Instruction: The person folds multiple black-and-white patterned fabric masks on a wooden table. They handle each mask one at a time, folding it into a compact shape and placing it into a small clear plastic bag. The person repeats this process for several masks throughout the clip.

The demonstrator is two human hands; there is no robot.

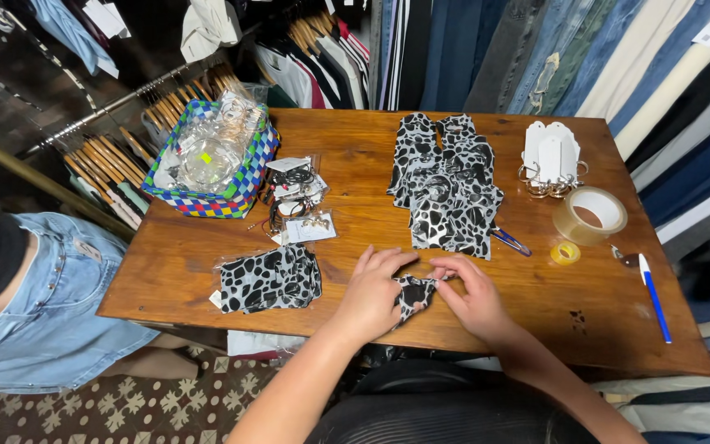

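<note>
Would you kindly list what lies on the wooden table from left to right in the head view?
Checkered woven basket → bagged black-and-white patterned cloths → left hand → right hand → clear tape roll → blue-and-white pen.

A clothing shop, by every sign: racks of shirts on wooden hangers (170, 107), rows of hanging jeans (552, 49), blank white price tags (550, 152) on rings atop the wooden worktop (355, 140), a woven basket (244, 177) of bagged jewellery, patterned pouches (445, 189) stacked beside.

Patterned pouch (413, 293) half under hands (421, 292)
</note>
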